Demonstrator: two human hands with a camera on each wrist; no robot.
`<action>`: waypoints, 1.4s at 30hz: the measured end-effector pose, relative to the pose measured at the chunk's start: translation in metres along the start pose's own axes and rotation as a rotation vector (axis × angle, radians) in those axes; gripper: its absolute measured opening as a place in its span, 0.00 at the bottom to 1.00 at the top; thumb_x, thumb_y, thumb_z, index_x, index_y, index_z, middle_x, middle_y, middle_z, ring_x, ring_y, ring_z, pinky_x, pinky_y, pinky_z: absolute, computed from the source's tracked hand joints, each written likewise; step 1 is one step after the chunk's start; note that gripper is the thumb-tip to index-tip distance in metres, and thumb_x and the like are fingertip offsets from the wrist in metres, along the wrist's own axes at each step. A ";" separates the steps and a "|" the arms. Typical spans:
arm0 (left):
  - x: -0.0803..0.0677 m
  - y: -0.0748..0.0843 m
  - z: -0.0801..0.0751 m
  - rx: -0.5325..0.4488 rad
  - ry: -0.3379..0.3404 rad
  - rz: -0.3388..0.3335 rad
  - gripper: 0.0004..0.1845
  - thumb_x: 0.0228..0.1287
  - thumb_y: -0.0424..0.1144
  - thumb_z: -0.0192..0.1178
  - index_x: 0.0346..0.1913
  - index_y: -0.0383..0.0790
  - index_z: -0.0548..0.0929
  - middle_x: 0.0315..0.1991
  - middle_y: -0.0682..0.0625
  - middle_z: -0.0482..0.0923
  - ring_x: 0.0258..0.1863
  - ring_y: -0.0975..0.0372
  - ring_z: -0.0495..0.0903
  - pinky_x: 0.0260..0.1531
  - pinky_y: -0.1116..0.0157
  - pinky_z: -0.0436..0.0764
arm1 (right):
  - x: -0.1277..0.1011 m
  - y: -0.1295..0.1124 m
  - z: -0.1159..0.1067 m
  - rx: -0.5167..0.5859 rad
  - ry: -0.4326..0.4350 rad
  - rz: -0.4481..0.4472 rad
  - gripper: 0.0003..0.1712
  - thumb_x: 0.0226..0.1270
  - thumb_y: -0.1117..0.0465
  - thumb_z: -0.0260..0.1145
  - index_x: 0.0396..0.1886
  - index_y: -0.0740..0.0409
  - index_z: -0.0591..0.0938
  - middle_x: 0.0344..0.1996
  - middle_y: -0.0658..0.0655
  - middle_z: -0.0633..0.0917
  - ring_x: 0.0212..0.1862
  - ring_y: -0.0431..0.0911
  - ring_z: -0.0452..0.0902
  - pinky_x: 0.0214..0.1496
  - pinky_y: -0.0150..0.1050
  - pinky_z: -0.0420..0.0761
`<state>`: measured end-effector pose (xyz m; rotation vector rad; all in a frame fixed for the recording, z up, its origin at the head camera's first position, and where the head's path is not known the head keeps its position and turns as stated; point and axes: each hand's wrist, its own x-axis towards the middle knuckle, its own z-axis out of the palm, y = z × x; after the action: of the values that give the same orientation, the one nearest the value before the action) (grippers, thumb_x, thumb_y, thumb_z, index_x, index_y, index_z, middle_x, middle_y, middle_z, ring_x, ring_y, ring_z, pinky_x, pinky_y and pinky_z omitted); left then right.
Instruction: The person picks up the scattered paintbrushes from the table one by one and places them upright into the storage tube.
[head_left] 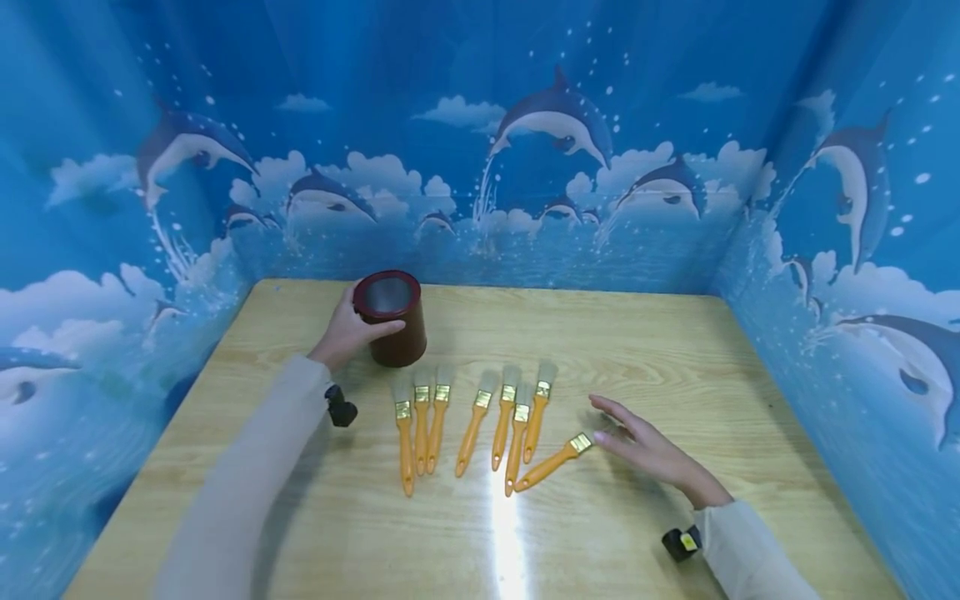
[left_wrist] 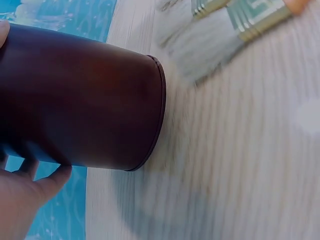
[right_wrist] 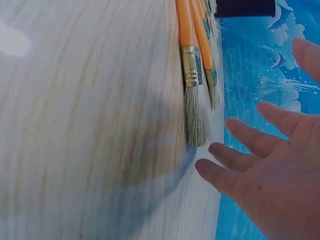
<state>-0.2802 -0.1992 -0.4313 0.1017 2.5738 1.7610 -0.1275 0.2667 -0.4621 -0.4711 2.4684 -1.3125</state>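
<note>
Left hand (head_left: pixel 347 332) grips upright dark red cup (head_left: pixel 392 318) on worktop (head_left: pixel 675 367); right hand (head_left: pixel 648 450), fingers spread and empty, just beside angled brush (head_left: pixel 553 462).

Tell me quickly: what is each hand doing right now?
Left hand: fingers curled round the cup, holding it.
Right hand: open, fingers spread, holding nothing, beside the nearest brush.

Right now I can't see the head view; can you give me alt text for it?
A person's left hand grips a dark red cup standing upright on a wooden table, while the right hand hovers open beside the bristles of the rightmost paintbrush. Eight orange-handled brushes lie in a loose row, bristles toward the cup. Blue dolphin-print walls surround the table.
</note>
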 end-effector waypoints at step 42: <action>-0.100 -0.009 -0.055 0.075 -0.025 -0.100 0.60 0.51 0.49 0.73 0.76 0.42 0.40 0.74 0.37 0.48 0.71 0.41 0.51 0.62 0.38 0.62 | 0.000 -0.004 -0.006 -0.088 0.049 -0.056 0.33 0.74 0.56 0.56 0.73 0.61 0.59 0.71 0.66 0.61 0.71 0.65 0.53 0.66 0.66 0.58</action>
<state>-0.1842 -0.2600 -0.4221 -0.0031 2.5791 1.6195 -0.1291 0.2693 -0.4560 -0.5391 2.5793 -1.2550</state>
